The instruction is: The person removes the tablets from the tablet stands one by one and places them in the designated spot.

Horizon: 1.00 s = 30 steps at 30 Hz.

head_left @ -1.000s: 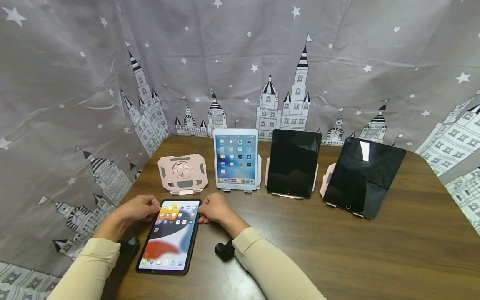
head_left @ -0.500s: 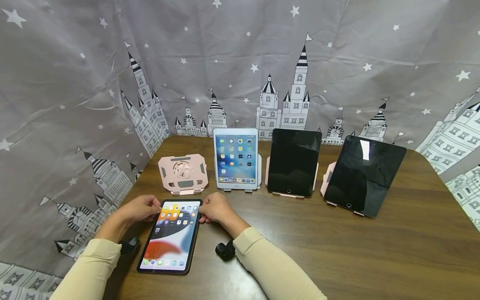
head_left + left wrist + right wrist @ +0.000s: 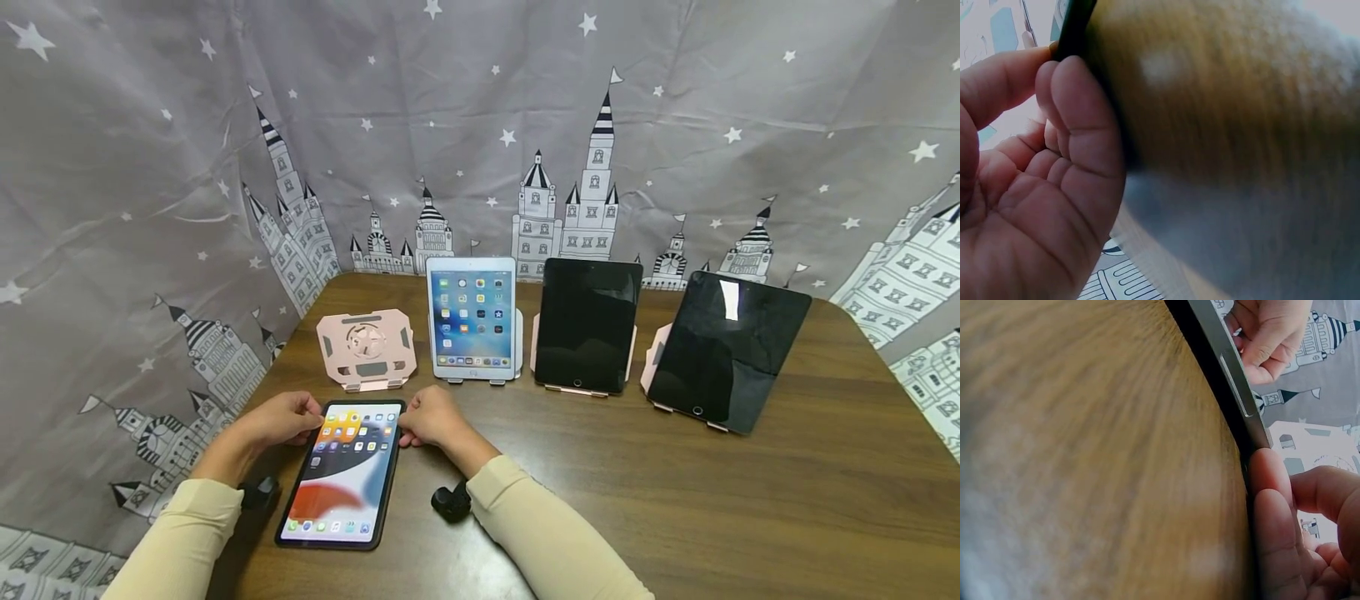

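Note:
A tablet point(image 3: 337, 492) with a dark border and a lit home screen lies face up at the left front of the table. My left hand point(image 3: 281, 419) pinches its upper left edge, and my right hand point(image 3: 429, 417) pinches the upper right edge. The left wrist view has the left thumb and fingertips point(image 3: 1082, 81) at a dark tablet corner. On the right wrist view, the right fingertips point(image 3: 1269, 469) meet the tablet's grey side point(image 3: 1229, 375). Just beyond the tablet stands a bare pink folding tablet stand point(image 3: 367, 346).
Along the back, a white tablet point(image 3: 472, 317) with a lit screen, a black tablet point(image 3: 588, 325) and a tilted black tablet point(image 3: 731, 354) lean on stands. The wooden table point(image 3: 600, 492) meets a grey castle-print cloth point(image 3: 450, 83) behind and at the left.

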Tool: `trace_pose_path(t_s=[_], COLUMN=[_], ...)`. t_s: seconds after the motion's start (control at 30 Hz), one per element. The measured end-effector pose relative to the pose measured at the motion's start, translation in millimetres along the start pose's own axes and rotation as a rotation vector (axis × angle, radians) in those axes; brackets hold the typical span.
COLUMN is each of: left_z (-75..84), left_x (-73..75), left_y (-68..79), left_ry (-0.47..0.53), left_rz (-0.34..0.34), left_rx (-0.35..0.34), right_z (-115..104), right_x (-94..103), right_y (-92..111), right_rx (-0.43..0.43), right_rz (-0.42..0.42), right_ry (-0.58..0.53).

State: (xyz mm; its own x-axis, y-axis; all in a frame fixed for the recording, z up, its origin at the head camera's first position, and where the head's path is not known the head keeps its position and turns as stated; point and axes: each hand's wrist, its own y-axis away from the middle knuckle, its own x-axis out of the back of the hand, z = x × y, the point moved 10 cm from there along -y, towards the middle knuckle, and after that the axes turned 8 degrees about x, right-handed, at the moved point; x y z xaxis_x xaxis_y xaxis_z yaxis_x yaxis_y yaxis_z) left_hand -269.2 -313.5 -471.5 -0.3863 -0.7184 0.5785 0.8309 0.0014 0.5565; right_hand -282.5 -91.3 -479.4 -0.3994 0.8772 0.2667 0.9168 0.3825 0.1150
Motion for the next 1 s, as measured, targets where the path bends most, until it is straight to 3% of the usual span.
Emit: trace_pose_path(t_s=[0.33,0.53,0.73,0.83,1.0], left_z=[0.9,10.9,50.8,76.5,125.9], left_x=[2.6,3.8,18.3,21.1,21.8], left_y=[2.3,4.4,9.2,10.2,18.1], left_ry=[-0.031,-0.146,-0.325,-0.277,-0.146], left_rz=[0.038,0.139,0.361,0.398,0.445], left_rx=[0.003,-0.056,-0.161,-0.214,-0.403], right_z=[-0.6,1.5,-7.7,-21.7,-46.7], right_x=[-1.1,-0.1,19.1,37.2,74.0], right_y=[0.5,3.7,0.9,-0.2,-1.0], right_rx=[-0.003,-0.046,0.022,0.084,0.167], right_rz=[-0.004,-0.059,-0.028,0.009,0.054], right_ry=[-0.018,-0.147,-0.152,-0.101,-0.032])
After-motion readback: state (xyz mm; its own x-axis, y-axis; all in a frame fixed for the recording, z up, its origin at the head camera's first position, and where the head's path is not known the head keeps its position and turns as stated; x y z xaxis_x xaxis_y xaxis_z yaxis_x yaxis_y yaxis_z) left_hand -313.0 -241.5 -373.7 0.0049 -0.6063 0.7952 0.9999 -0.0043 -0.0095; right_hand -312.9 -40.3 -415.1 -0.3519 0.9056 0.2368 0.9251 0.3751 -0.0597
